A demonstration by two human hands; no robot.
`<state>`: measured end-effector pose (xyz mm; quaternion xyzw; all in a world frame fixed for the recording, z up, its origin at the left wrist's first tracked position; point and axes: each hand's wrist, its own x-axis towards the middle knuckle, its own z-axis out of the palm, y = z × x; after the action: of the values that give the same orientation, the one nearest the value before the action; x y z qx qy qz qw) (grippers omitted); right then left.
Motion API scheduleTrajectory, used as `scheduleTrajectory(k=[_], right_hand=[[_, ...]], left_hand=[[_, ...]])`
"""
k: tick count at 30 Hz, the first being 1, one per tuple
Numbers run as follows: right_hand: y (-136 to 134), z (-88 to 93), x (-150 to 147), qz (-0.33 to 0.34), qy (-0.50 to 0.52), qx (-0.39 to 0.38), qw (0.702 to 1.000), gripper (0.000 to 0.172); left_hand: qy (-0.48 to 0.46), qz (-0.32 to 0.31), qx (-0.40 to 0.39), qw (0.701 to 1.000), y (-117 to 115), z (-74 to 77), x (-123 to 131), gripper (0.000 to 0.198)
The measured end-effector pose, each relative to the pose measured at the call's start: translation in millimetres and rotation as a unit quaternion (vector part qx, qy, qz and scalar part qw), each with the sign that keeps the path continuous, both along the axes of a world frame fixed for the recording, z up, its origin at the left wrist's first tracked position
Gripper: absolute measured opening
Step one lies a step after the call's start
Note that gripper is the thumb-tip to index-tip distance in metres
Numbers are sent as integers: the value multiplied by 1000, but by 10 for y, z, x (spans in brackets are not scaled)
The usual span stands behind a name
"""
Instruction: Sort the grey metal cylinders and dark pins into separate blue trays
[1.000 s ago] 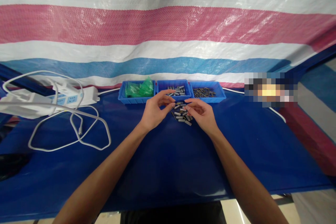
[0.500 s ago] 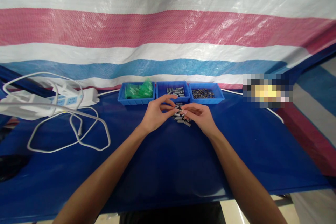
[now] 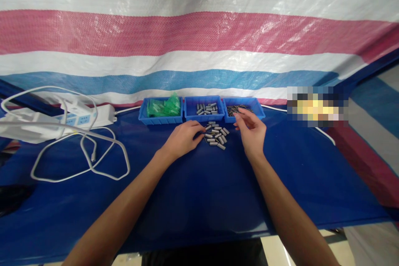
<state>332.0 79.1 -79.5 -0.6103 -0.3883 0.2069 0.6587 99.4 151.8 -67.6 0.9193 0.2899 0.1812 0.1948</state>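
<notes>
Striped sheet (image 3: 199, 33) hangs behind blue table (image 3: 199, 199). L hand (image 3: 181, 139): fingers curled toward thumb at L side of cyl pile (image 3: 217, 135); can't tell if gripping. R hand (image 3: 254, 133): part open, fingertips over R tray (image 3: 229, 119). 3 blue trays (image 3: 204, 118) total, in row nr table's far edge: green plastic (image 3: 171, 107) L, more cyls (image 3: 213, 112) mid, thin dark pins (image 3: 232, 110) R. Pile: approx 15 short, shiny grey cyls, overlapping, just nearer than mid tray.

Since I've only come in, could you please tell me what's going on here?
Someone is working bare-handed. The left hand is at a pile of metal cylinders on the blue table; the right hand is over the near edge of the right bin of thin pins. The middle bin holds more cylinders.
</notes>
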Motion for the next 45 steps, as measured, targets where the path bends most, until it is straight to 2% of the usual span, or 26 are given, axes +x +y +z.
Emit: scheduleTrajectory(k=[3, 12, 24, 29, 35, 38, 42, 45], right_hand=[[8, -24, 35, 10, 16, 0, 1000, 42], [2, -12, 0, 31, 32, -13, 999, 35], [6, -32, -11, 49, 33, -16, 998, 27], [8, -42, -15, 53, 36, -22, 998, 26], [4, -16, -67, 76, 63, -39, 994, 25], [-4, 6, -113, 113, 60, -49, 991, 25], [-37, 42, -180, 191, 38, -68, 979, 26], [-74, 77, -215, 243, 38, -85, 966, 36]], left_hand=[[15, -2, 4, 1000, 5, -15, 9, 17], [72, -18, 25, 997, 1, 47, 13, 16], [43, -94, -59, 993, 121, 80, -118, 12], [-21, -73, -99, 992, 108, 82, -104, 17], [-67, -25, -98, 993, 108, 114, -70, 18], [-102, 5, -111, 989, 86, 150, -38, 17], [-160, 36, -171, 971, 16, 189, 38, 19], [-191, 43, -212, 958, -34, 182, 94, 20]])
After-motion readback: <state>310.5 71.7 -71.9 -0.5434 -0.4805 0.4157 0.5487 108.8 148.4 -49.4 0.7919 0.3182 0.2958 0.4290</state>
